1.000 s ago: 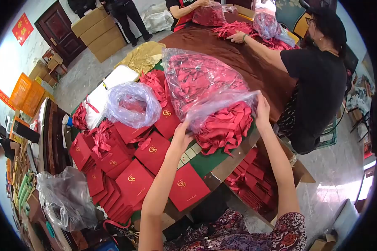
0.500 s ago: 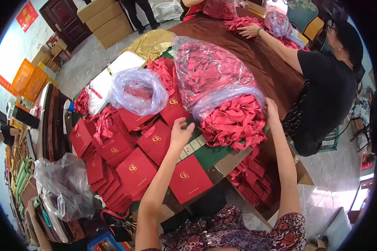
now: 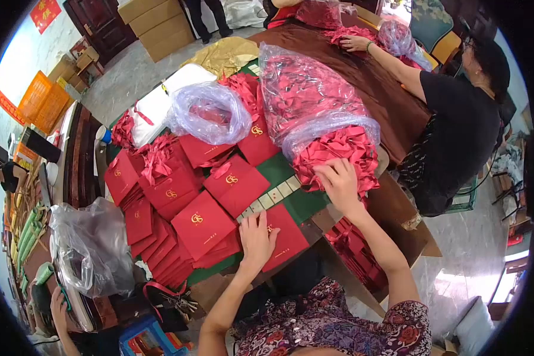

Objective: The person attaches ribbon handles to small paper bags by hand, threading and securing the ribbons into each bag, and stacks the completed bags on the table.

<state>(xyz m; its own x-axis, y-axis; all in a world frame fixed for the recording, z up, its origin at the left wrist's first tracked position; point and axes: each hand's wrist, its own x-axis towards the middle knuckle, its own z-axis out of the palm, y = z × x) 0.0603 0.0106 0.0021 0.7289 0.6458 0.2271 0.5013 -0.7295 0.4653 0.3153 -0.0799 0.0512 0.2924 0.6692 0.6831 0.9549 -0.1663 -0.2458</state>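
My left hand point(image 3: 257, 240) lies open, fingers stretched out, over the left edge of a red folded-card pouch point(image 3: 288, 234) with a gold emblem. My right hand point(image 3: 342, 187) touches a heap of red ribbons point(image 3: 356, 148) with its fingers apart; the fingertips partly blend into the ribbons, and I see none lifted out. The heap spills from the mouth of a large clear plastic bag point(image 3: 308, 83), its rim rolled back in a thick collar. Left of my left hand, several red pouches point(image 3: 203, 219) with gold emblems lie in overlapping stacks.
A ring of rolled plastic point(image 3: 210, 113) rests on the pouches. A crumpled clear bag point(image 3: 92, 249) is at the left. Below the table edge, a cardboard box point(image 3: 391, 202) holds red pouches. A person in black point(image 3: 463, 124) sits at the right, one hand on other ribbons.
My right hand has moved from the bag's right side onto the ribbons in front. My left hand has come down and nearer to me, onto the pouch. The view has shifted slightly.
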